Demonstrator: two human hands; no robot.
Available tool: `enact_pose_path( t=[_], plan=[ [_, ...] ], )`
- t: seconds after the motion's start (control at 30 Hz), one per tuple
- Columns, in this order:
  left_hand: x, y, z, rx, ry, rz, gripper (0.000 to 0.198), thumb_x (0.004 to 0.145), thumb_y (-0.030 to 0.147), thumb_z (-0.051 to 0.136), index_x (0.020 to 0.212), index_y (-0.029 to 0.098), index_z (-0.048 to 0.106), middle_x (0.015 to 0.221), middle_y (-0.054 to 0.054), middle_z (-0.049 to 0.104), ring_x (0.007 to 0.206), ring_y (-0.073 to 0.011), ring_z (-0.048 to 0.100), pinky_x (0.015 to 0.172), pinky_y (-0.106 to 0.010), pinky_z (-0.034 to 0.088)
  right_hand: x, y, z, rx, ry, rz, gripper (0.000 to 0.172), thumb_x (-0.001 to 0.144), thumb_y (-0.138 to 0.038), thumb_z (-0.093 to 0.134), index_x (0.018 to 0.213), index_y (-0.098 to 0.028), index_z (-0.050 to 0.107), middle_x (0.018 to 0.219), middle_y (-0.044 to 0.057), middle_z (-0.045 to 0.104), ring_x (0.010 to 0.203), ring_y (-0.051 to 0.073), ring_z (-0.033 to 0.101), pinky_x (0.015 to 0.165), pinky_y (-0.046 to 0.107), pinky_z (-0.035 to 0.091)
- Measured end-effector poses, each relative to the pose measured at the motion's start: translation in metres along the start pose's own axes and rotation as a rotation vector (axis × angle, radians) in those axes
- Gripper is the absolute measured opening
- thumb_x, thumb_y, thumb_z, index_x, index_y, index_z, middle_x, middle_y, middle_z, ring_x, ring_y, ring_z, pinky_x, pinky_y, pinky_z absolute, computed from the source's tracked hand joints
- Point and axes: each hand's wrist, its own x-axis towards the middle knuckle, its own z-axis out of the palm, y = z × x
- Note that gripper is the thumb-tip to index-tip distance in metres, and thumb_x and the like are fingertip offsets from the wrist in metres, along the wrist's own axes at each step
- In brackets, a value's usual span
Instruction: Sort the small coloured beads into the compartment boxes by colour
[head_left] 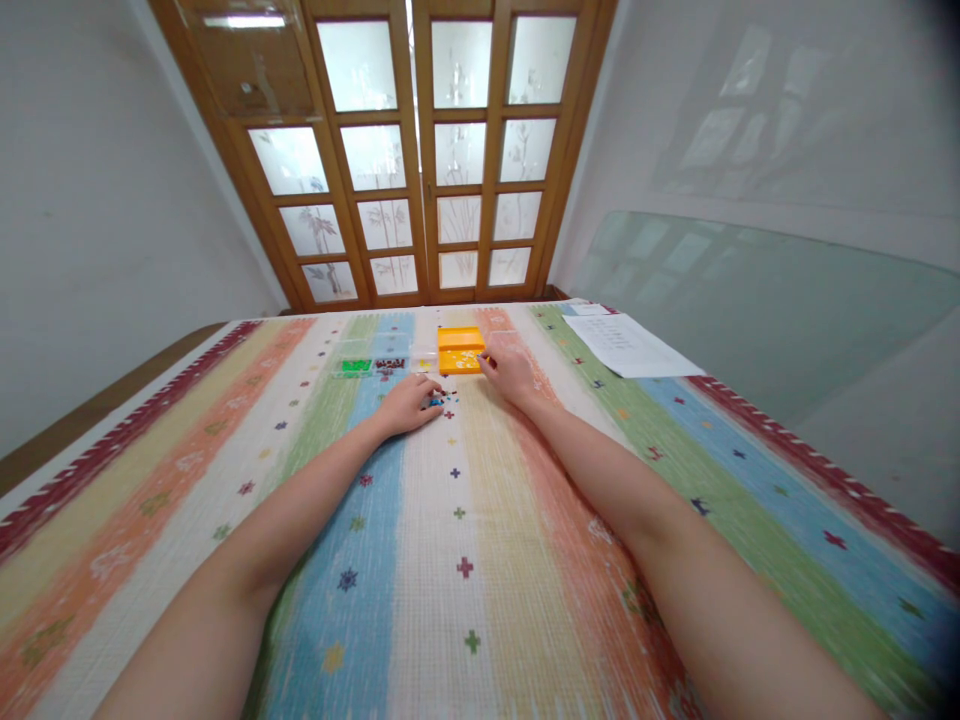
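Observation:
My left hand (410, 404) rests on the cloth, its fingers and thumb apart around a small scatter of tiny blue and dark reddish pieces (448, 400). My right hand (511, 372) is at the right edge of an open yellow box (461, 338), thumb and fingertips pinched together. Whatever lies between those fingertips is too small to make out. Small white pieces are spread in the box's front half. Left of it stands a clear compartment box with bright green pieces (356, 366), dark red pieces (390, 364) and a few yellow pieces (424, 363).
A striped, patterned cloth (420, 560) covers the table. White paper sheets (631, 345) lie at the back right. Behind the table are wooden doors with glass panes (459, 220). A pale glass panel (750, 300) is along the right wall.

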Motion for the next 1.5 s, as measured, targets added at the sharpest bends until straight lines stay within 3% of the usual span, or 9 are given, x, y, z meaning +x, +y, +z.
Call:
enact_pose_path(
  t=[0.1, 0.3, 0.97, 1.27, 1.5],
  plan=[
    [-0.001, -0.005, 0.002, 0.025, -0.013, 0.009, 0.028, 0.097, 0.039, 0.07, 0.12, 0.023, 0.072, 0.123, -0.011, 0.07, 0.115, -0.0292, 0.063, 0.101, -0.044, 0.05, 0.005, 0.018, -0.009, -0.019, 0.073, 0.147, 0.023, 0.103, -0.032, 0.056, 0.103, -0.02, 0.076, 0.096, 0.007, 0.077, 0.084, 0.021, 0.064, 0.073, 0.029, 0.038],
    [-0.001, -0.019, 0.004, 0.049, -0.011, -0.008, 0.02, 0.1, 0.036, 0.066, 0.112, 0.022, 0.075, 0.12, -0.01, 0.069, 0.113, -0.0276, 0.063, 0.102, -0.043, 0.05, 0.008, 0.039, -0.017, -0.081, 0.092, 0.35, 0.029, 0.102, -0.034, 0.054, 0.104, -0.02, 0.078, 0.097, 0.009, 0.078, 0.082, 0.021, 0.064, 0.068, 0.029, 0.035],
    [-0.006, -0.039, -0.001, 0.111, 0.074, -0.159, 0.023, 0.1, 0.033, 0.059, 0.105, 0.021, 0.078, 0.104, -0.009, 0.068, 0.104, -0.0265, 0.064, 0.096, -0.041, 0.052, 0.009, 0.054, -0.014, -0.138, 0.072, 0.493, 0.037, 0.102, -0.042, 0.052, 0.098, -0.019, 0.081, 0.099, 0.014, 0.08, 0.081, 0.024, 0.065, 0.065, 0.03, 0.033],
    [0.0, -0.006, -0.004, -0.033, -0.006, 0.06, 0.021, 0.101, 0.031, 0.06, 0.106, 0.024, 0.079, 0.114, -0.01, 0.07, 0.112, -0.0269, 0.064, 0.104, -0.045, 0.051, 0.008, 0.046, -0.015, -0.104, 0.086, 0.438, 0.035, 0.102, -0.034, 0.05, 0.096, -0.018, 0.081, 0.096, 0.012, 0.079, 0.078, 0.022, 0.061, 0.064, 0.03, 0.031],
    [0.001, 0.004, -0.003, -0.056, -0.043, 0.146, 0.02, 0.103, 0.032, 0.062, 0.108, 0.027, 0.08, 0.123, -0.01, 0.068, 0.119, -0.0271, 0.062, 0.109, -0.046, 0.048, 0.006, 0.025, -0.003, -0.07, -0.003, 0.153, 0.034, 0.105, -0.033, 0.049, 0.097, -0.019, 0.079, 0.098, 0.009, 0.079, 0.083, 0.02, 0.063, 0.07, 0.028, 0.035]
  ],
)
